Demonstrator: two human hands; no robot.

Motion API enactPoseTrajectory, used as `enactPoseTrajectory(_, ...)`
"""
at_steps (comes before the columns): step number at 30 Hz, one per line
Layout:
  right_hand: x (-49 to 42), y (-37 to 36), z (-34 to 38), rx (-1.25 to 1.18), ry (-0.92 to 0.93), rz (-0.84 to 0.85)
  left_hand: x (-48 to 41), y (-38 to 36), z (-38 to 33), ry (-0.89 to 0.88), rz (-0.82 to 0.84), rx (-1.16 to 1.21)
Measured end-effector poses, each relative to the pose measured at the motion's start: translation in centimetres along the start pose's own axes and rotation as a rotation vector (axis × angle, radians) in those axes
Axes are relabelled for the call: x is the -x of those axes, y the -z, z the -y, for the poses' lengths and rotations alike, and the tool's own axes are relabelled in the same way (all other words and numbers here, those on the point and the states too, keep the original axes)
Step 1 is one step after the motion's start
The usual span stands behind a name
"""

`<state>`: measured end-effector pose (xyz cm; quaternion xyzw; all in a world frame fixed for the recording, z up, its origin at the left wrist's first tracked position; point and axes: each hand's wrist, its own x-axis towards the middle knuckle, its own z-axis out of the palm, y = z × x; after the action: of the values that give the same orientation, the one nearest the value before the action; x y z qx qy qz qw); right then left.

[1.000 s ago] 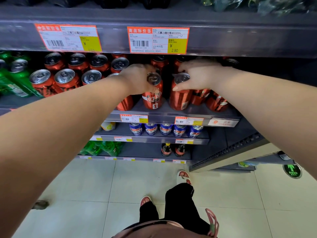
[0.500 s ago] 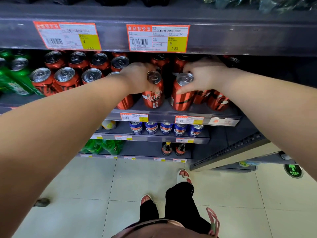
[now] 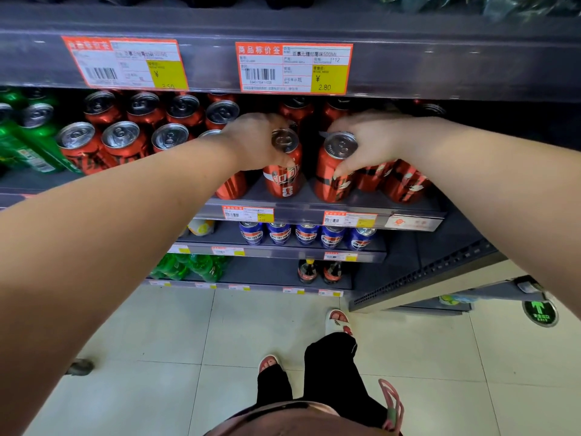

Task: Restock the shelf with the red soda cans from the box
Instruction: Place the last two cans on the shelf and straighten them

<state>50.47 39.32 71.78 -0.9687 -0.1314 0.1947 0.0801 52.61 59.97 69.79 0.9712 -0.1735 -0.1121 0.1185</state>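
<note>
The left can [image 3: 284, 174] stands upright near the front edge of the grey shelf [image 3: 317, 205], red with white lettering facing me and a silver top, pull tab up. My left hand [image 3: 257, 141] grips it round the rim. Just to its right, with a dark gap between them, the right can [image 3: 331, 177] also stands upright, held at the top by my right hand [image 3: 367, 141]. The other red cans [image 3: 122, 143] stand in rows on the same shelf (more sit behind and to the right).
</note>
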Motion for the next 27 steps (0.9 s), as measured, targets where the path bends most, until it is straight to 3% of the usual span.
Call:
enactPoseTrajectory(9,-0.9,-1.8,1.1,-0.049,-0.112,-0.210,0.1,-0.3,0.0,-0.037,-0.041,0.033)
enactPoseTrajectory(19,0.0,-1.5,1.5,-0.101,-0.141,-0.182,0.2,-0.4,-0.3,-0.034,-0.052,0.050)
enactPoseTrajectory(24,1.8,1.6,-2.0,-0.340,-0.287,-0.230,0.5,-0.4,-0.2,-0.054,-0.041,0.015)
enactPoseTrajectory(27,2.5,2.1,-4.0,-0.230,-0.308,-0.144,0.5,-0.4,-0.6,-0.047,-0.087,-0.017)
